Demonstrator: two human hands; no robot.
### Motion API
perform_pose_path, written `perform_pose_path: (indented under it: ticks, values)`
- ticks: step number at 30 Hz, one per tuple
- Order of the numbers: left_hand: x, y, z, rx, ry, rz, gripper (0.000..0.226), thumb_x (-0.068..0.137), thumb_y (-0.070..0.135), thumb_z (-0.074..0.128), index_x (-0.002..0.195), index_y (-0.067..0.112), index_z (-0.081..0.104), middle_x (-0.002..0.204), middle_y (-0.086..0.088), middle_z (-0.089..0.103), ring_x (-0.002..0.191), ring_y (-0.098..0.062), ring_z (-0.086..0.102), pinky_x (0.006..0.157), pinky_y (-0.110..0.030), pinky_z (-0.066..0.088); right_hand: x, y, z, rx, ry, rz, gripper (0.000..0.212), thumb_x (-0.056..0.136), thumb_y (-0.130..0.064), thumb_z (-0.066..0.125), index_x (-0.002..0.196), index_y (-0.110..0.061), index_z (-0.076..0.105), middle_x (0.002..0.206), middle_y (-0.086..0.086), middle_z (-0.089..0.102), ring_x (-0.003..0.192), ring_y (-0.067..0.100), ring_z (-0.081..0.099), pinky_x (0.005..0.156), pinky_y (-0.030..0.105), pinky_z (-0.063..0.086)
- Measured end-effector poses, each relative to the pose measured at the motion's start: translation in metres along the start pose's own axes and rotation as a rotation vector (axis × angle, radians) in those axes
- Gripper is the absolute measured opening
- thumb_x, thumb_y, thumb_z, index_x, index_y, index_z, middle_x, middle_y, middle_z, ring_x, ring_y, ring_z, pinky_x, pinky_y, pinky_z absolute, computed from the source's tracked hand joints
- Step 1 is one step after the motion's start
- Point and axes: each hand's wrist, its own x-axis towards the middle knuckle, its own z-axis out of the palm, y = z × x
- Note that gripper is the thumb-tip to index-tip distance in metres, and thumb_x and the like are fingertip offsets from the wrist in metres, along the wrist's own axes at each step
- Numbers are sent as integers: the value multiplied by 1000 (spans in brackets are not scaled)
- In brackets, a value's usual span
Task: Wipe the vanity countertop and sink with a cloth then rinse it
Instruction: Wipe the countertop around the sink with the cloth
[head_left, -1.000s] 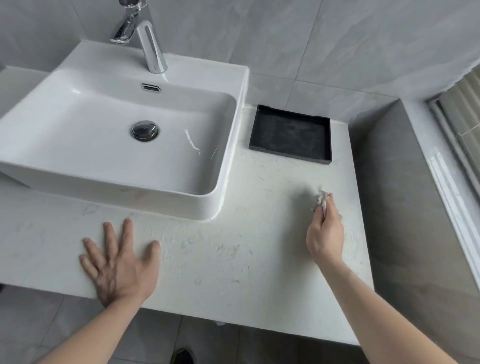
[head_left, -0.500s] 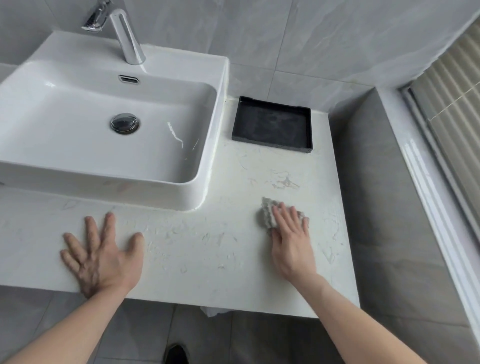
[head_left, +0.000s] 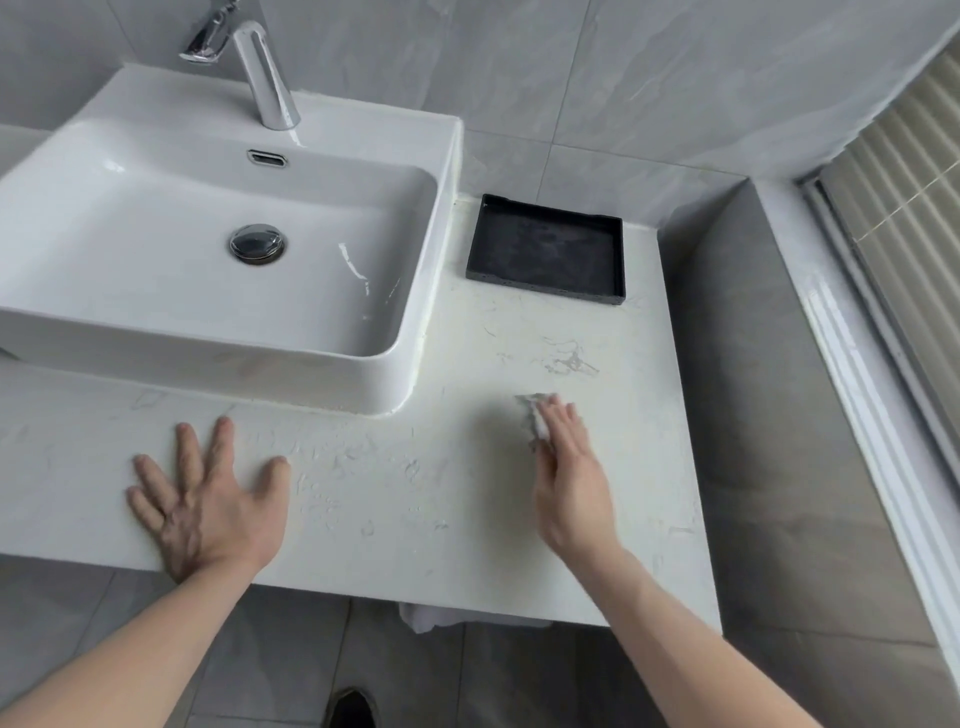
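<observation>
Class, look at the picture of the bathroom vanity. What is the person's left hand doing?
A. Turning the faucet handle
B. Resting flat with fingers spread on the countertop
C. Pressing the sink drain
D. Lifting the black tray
B. The left hand lies palm down, fingers spread, on the countertop in front of the sink, while the right hand presses the cloth.

Grey-tiled bathroom corner in daylight

Large pale grey tiles cover the wall across the top of the frame. At the right a darker grey side wall rises to a white sill, with beige window blinds at upper right. Grey floor tiles show along the bottom.
</observation>
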Motion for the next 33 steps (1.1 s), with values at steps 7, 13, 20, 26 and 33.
perform_pose_path:
  ticks: [7, 13, 20, 26, 33]
  values:
    - [0, 1, 0, -3, 7, 6, 79, 85, 68, 37, 157, 38, 22, 169, 3, 12, 154, -37, -1, 124, -53, -2, -37, -10, 36, -448, -285, -255, 56, 110, -44, 26, 164, -39, 10, 171, -19, -1, 158, 18, -17, 126, 50, -14]
    - [-1, 2, 0, -7, 8, 9, 79, 85, 68, 36, 157, 38, 23, 169, 2, 13, 154, -38, -1, 124, -53, -3, -43, 68, -41, -427, -96, -11, 58, 107, -40, 33, 163, -36, 18, 171, -13, 5, 160, 15, -2, 130, 44, 0]
    - [-2, 2, -1, -4, 9, 11, 78, 85, 66, 38, 156, 37, 24, 168, 1, 15, 153, -39, 1, 123, -55, 1, -41, 88, -94, -209, 168, 303, 51, 110, -22, 39, 160, -31, 34, 166, -21, 21, 156, 3, 14, 122, 44, 35]
    - [-1, 2, -1, -10, 4, 8, 79, 85, 67, 37, 156, 37, 21, 168, 2, 13, 153, -39, 1, 124, -55, 0, -35, 15, -27, -91, 6, 41, 49, 109, -23, 43, 158, -27, 38, 169, -10, 24, 158, 8, 10, 130, 41, 11]
    - [-1, 2, -1, -16, -6, 2, 79, 84, 67, 36, 156, 39, 21, 169, 3, 12, 154, -39, 0, 124, -55, -1, -66, -32, 49, -441, -322, -241, 56, 110, -42, 24, 164, -36, 8, 172, -15, -2, 158, 18, -19, 126, 54, -11]
